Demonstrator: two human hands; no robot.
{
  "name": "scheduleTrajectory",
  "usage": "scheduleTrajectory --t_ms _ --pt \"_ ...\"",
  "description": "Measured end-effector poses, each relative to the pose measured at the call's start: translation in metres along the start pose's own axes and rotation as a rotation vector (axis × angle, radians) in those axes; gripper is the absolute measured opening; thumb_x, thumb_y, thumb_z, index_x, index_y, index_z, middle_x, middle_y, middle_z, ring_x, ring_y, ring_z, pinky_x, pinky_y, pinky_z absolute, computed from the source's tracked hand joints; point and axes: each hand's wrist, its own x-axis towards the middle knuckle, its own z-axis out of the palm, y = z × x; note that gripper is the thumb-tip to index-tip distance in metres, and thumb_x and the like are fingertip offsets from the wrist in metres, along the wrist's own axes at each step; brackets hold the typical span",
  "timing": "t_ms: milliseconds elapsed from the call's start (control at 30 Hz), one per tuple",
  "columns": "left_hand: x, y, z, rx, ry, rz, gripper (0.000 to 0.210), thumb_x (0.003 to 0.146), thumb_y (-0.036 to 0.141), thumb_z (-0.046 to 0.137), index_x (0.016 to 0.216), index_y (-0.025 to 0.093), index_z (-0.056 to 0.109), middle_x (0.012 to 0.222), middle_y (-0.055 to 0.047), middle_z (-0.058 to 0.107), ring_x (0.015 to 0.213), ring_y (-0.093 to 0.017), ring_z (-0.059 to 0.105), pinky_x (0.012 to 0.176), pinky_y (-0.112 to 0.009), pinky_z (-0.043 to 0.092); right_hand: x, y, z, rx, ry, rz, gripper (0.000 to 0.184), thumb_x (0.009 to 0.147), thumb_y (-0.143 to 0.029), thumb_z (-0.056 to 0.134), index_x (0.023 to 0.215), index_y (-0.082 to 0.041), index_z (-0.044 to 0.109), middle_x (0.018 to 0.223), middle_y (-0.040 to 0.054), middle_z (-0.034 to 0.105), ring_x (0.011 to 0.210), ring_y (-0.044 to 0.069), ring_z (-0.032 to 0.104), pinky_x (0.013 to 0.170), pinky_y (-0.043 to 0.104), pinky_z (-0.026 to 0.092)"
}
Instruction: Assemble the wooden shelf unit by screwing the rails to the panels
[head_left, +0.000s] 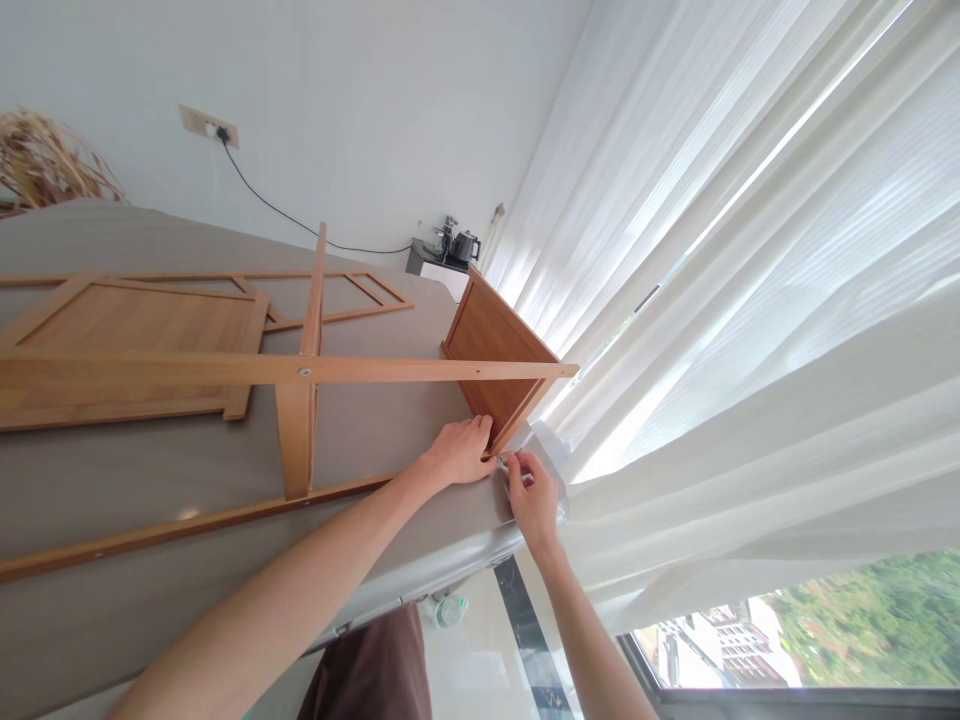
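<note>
A wooden frame with two long rails, an upper rail (390,370) and a lower rail (225,520), lies on the grey-covered surface. Crosspieces join the rails, and a wooden end panel (499,340) stands at the right end. My left hand (461,452) is wrapped round the lower rail's end, against the panel's bottom corner. Just right of it, my right hand (532,492) pinches a small, thin metal piece at the rail's tip. Its kind is too small to make out.
Another wooden panel (150,315) and a slim ladder-like frame (367,290) lie farther back on the grey surface (367,430). White curtains (712,400) hang close on the right. A kettle (465,247) stands on a cabinet by the wall, its cord running to a socket (208,125).
</note>
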Motion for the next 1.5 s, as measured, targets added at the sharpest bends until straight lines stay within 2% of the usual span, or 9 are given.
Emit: scheduleTrajectory --t_ms 367,633,833,1500 --pt "0.0 0.001 -0.002 0.0 -0.039 -0.015 0.039 0.096 0.044 0.06 0.124 0.016 0.059 0.119 -0.009 0.064 0.102 -0.022 0.064 0.089 -0.043 0.055 -0.005 -0.003 0.001 -0.028 0.006 -0.037 0.048 0.097 -0.06 0.043 0.093 -0.022 0.072 0.081 0.0033 0.073 0.063 0.016 0.06 0.068 0.027 0.048" --pt "0.001 0.0 0.0 0.006 -0.02 -0.021 0.037 0.097 0.042 0.06 0.123 0.016 0.06 0.119 -0.009 0.064 0.102 -0.022 0.064 0.088 -0.043 0.055 0.0 0.0 0.001 0.002 -0.007 0.015 0.043 0.095 -0.059 0.048 0.091 -0.023 0.072 0.077 0.002 0.074 0.065 0.018 0.066 0.066 0.027 0.049" --pt "0.001 0.0 0.003 0.022 -0.002 -0.029 0.037 0.096 0.042 0.06 0.123 0.016 0.06 0.119 -0.009 0.064 0.102 -0.022 0.064 0.087 -0.043 0.056 -0.001 -0.004 0.005 0.005 0.037 0.039 0.041 0.095 -0.057 0.05 0.089 -0.021 0.07 0.077 0.0024 0.074 0.062 0.017 0.063 0.065 0.027 0.048" --pt "0.004 -0.002 0.011 0.044 0.038 -0.028 0.036 0.096 0.043 0.058 0.12 0.015 0.059 0.111 -0.008 0.065 0.094 -0.02 0.064 0.084 -0.04 0.055 -0.005 0.0 0.009 -0.032 0.117 -0.052 0.036 0.099 -0.047 0.047 0.087 -0.02 0.066 0.076 0.0011 0.069 0.062 0.014 0.057 0.066 0.026 0.044"
